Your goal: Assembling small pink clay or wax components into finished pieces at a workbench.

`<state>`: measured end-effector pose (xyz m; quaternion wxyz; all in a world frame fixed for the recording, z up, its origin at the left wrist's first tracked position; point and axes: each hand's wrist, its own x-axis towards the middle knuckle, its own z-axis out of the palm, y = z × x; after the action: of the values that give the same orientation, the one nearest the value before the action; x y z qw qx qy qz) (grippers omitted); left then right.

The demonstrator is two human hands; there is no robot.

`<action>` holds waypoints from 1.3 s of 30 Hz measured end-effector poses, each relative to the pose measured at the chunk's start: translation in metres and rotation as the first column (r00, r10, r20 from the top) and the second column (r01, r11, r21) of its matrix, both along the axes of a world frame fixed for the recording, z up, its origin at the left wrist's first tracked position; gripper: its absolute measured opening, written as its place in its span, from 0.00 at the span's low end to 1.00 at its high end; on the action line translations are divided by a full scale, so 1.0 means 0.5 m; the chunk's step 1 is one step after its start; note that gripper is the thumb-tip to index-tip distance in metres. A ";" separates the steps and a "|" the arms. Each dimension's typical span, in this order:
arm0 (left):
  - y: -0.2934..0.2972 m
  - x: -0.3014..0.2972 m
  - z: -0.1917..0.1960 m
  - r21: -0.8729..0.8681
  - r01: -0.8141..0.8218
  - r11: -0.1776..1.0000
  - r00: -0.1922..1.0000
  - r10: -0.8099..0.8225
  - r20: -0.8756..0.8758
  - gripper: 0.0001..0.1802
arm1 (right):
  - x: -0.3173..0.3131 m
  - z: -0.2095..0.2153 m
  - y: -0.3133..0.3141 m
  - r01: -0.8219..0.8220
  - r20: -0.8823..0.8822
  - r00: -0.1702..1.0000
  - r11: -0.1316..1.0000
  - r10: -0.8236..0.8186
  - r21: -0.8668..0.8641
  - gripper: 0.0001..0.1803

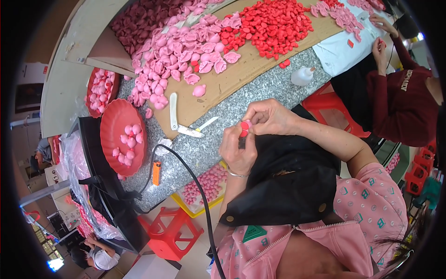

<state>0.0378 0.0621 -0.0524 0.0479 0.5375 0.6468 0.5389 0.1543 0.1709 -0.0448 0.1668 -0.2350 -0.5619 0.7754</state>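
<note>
Both hands meet over the near edge of the grey stone desk [274, 88], pinching one small red piece [244, 125] between them. The left hand [238, 149] grips it from below with fingertips closed; the right hand [269, 116] curls over it from above, equally near. A white-handled knife [179, 118] lies just left, untouched.

A pink short-sleeved top [371, 204], printed all over with small teal square marks, is worn, and it is closed down the front by a pale zip [278, 242]. A black apron [288, 181] with round metal studs at its near corners is worn over the lap. A thin silver bangle [238, 175] is seen on the left wrist. Both forearms are left bare.
</note>
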 end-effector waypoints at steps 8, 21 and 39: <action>0.000 0.000 -0.003 -0.006 0.000 1.000 1.000 0.000 0.002 0.13 | 0.001 -0.004 0.002 -0.008 0.003 1.000 1.000 0.008 0.008 0.06; 0.004 0.001 -0.005 0.011 -0.004 1.000 1.000 0.004 -0.004 0.13 | 0.002 -0.003 0.006 -0.015 -0.021 1.000 1.000 0.015 -0.002 0.06; 0.004 0.002 -0.008 0.007 -0.002 1.000 1.000 0.002 -0.003 0.13 | 0.001 -0.006 0.006 -0.016 -0.024 1.000 0.999 0.016 -0.029 0.05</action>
<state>0.0389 0.0643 -0.0563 0.0445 0.5375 0.6456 0.5406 0.1549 0.1738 -0.0479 0.1638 -0.2236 -0.5502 0.7876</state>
